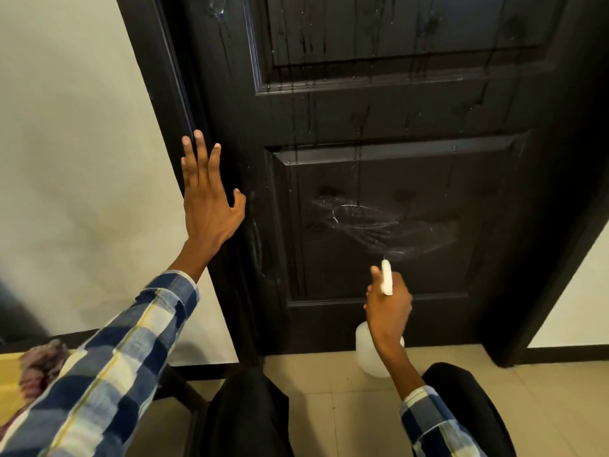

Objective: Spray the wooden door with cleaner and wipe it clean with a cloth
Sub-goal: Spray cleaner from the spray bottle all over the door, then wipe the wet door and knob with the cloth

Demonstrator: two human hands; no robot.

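Observation:
A dark, nearly black wooden door (379, 110) with raised panels fills the middle of the view; wet drips run down its upper half. A fan of white spray (379, 225) hangs in front of the lower panel. My right hand (389, 305) grips a white translucent spray bottle (364, 351), its nozzle pointing at that panel. My left hand (206, 192) lies flat with straight fingers against the door's left frame. A reddish striped cloth (39, 364) lies at the lower left, partly hidden by my checked sleeve.
The cloth rests on a yellow surface (8, 384) at the far left edge. A pale wall (82, 159) stands left of the door frame. My knees in black trousers are low over a beige tiled floor (543, 390).

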